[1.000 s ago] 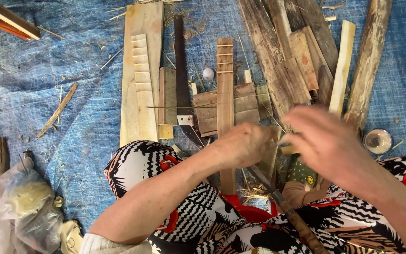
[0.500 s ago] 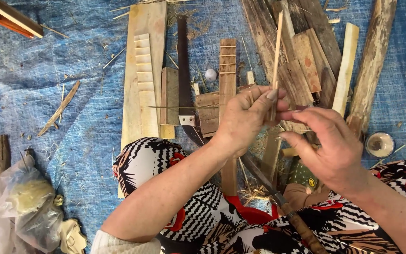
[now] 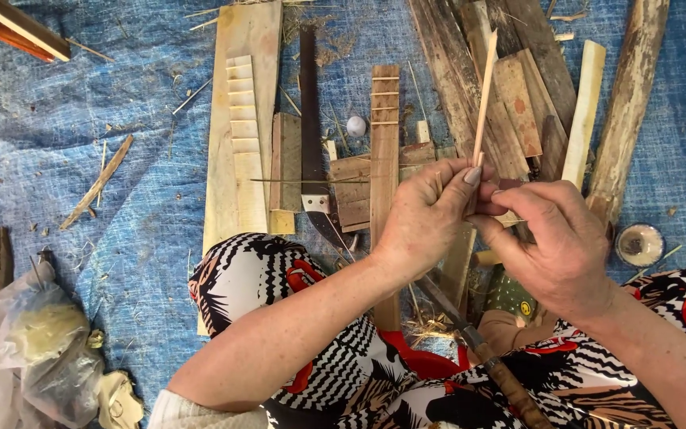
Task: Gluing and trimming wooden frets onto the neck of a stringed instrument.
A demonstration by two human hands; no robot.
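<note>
Pinching a thin wooden stick [image 3: 483,99] between thumb and fingers, the left hand [image 3: 430,214] holds it upright so that it rises from the fist toward the top of the view, over the dark weathered planks [image 3: 454,71]. The right hand [image 3: 553,242] is closed in beside it, its fingertips touching the stick's lower end just against the left thumb; both hands are curled narrow around that one stick, above the lap of a black, white and red patterned garment [image 3: 343,373].

Under the hands lies a narrow wooden slat [image 3: 384,151] crossed by small pale bars near its top, resting on short brown boards [image 3: 351,191]. Just left of it lies a saw [image 3: 310,119] with a dark blade, and further left a long pale plank [image 3: 244,119] carrying a stepped row of small blocks. A dark-handled tool [image 3: 486,361] slants across the lap below the hands. To the right sit a pale split stick [image 3: 583,111], a rough log [image 3: 633,103] and a small round lid [image 3: 639,244]. All rests on a blue tarpaulin [image 3: 81,111] strewn with splinters, with a crumpled plastic bag [image 3: 37,349] at lower left.
</note>
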